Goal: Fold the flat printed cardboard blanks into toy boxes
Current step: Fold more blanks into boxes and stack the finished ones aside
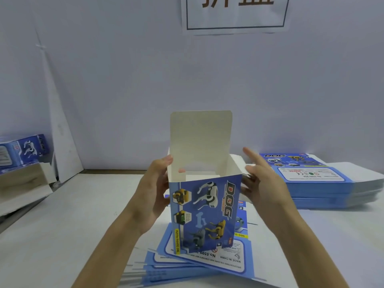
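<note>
Both hands flank the upright box (205, 213), which I keep standing on its lower end atop the fanned stack of flat blanks (199, 260) at the near middle of the desk (52, 235). My left hand (153, 190) grips the box's left wall near the rim, with one fingertip hooked over the edge into the open mouth. I judge this grip to be what keeps the sleeve square and stops it collapsing flat again. My right hand (261, 183) is spread, holding nothing. Its fingers are mostly straight and lie against the right wall and the white side flap there, apparently bracing that side. Exact contact at the fingertips is hard to make out.

The tall lid flap (200, 138) stands upright at the far edge of the mouth, plain inner face towards me, so the top is not yet closed. White folded panels show low inside. Whether the bottom is fully locked I cannot tell.

A second, squared stack of blanks (315, 183) lies to the right near the wall, within reach as supply. Finished boxes (25, 150) sit at the far left, well apart, presumably as output. A paper sign (234, 13) hangs on the wall above.
</note>
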Demonstrator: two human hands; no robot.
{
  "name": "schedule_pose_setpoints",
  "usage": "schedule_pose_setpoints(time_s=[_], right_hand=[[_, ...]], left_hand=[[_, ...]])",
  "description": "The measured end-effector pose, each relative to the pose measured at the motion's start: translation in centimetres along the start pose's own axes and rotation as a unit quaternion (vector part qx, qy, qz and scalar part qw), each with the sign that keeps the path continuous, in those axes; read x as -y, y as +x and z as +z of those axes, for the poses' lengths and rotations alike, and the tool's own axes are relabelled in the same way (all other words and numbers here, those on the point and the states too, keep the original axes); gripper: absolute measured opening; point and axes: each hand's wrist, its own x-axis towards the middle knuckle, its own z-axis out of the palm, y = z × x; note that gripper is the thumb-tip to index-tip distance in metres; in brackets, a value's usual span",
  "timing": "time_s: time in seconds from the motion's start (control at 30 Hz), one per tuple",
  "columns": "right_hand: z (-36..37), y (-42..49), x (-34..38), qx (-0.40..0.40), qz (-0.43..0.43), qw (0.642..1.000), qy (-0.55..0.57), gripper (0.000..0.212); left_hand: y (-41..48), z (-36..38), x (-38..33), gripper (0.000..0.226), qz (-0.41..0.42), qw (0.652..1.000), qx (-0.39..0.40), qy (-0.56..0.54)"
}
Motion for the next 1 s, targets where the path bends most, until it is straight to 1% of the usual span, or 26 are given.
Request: schedule_pose_setpoints(time_s=[0.03,0.1,0.17,0.23,0.27,0.3,0.33,0.37,0.4,0.43,0.47,0.5,0.53,0.57,0.63,0.7,0.73,0.77,0.83,0.9,0.97,1.0], right_hand=[[0.0,-0.1,-0.1,0.025,0.026,0.999,-0.021,0.043],[-0.2,-0.2,-0.1,0.068,0.066,0.990,-0.102,0.039],[0.1,-0.3,0.2,0.078,0.091,0.979,-0.162,0.036],[0.3,-0.3,0.5,0.079,0.108,0.976,-0.173,0.036],[0.3,-0.4,0.6,0.075,0.102,0.976,-0.178,0.038],[0.2,-0.3,0.6,0.058,0.077,0.977,-0.192,0.039],[0.1,-0.2,0.6,0.023,0.032,0.977,-0.208,0.040],[0.0,-0.3,0.7,-0.023,-0.032,0.973,-0.226,0.040],[-0.1,-0.6,0.9,-0.068,-0.112,0.961,-0.244,0.040],[-0.1,-0.9,1.1,-0.094,-0.196,0.938,-0.270,0.040],[0.1,-1.2,1.3,-0.093,-0.262,0.909,-0.310,0.038],[0.3,-1.5,1.4,-0.073,-0.301,0.880,-0.360,0.033],[0.5,-1.6,1.3,-0.040,-0.309,0.857,-0.411,0.030],[0.6,-1.7,1.3,-0.005,-0.292,0.841,-0.455,0.032],[0.4,-1.7,1.7,0.034,-0.254,0.829,-0.497,0.047],[-0.1,-1.8,2.3,0.053,-0.248,0.838,-0.484,0.060],[-0.2,-1.9,2.5,0.060,-0.244,0.845,-0.472,0.061],[-0.3,-1.9,2.6,0.065,-0.240,0.850,-0.465,0.059],[-0.3,-2.0,2.8,0.074,-0.229,0.853,-0.464,0.053],[-0.4,-2.0,2.8,0.084,-0.206,0.855,-0.469,0.045],[-0.5,-2.0,3.0,0.094,-0.184,0.860,-0.466,0.037],[-0.6,-2.0,3.0,0.097,-0.181,0.861,-0.465,0.037]], left_hand=[[-0.1,0.1,-0.1,0.056,-0.001,1.000,-0.003,-0.002],[-0.1,0.1,-0.1,0.055,0.002,1.000,-0.007,-0.006],[0.0,0.0,-0.1,0.057,0.005,1.000,-0.008,-0.008],[0.0,0.2,0.1,0.062,0.007,1.000,-0.009,-0.013],[0.0,0.3,0.1,0.063,0.008,1.000,-0.008,-0.016],[0.0,0.5,0.1,0.061,0.011,1.000,-0.007,-0.020],[0.0,0.7,0.1,0.059,0.012,1.000,-0.007,-0.022],[-0.1,0.8,0.1,0.059,0.012,1.000,-0.008,-0.024],[0.0,0.7,0.0,0.059,0.012,1.000,-0.008,-0.027],[0.0,0.6,0.0,0.059,0.013,0.999,-0.010,-0.031],[0.1,0.5,0.0,0.059,0.015,0.999,-0.012,-0.035],[0.1,0.3,0.0,0.060,0.018,0.999,-0.012,-0.038],[0.2,0.2,0.0,0.060,0.019,0.999,-0.009,-0.043],[0.2,0.0,0.0,0.058,0.017,0.999,-0.001,-0.046],[0.2,-0.6,-0.1,0.055,0.002,0.998,0.019,-0.053],[0.3,-1.6,-0.2,0.048,-0.013,0.997,0.031,-0.068],[0.3,-2.2,-0.1,0.043,-0.019,0.996,0.040,-0.078],[0.4,-2.6,0.0,0.045,-0.024,0.994,0.054,-0.093],[0.6,-3.4,0.7,0.059,-0.041,0.987,0.081,-0.131],[0.9,-3.6,1.9,0.073,-0.080,0.978,0.098,-0.164],[1.0,-3.5,3.1,0.085,-0.130,0.973,0.116,-0.154],[1.0,-3.3,3.5,0.086,-0.148,0.970,0.129,-0.142]])
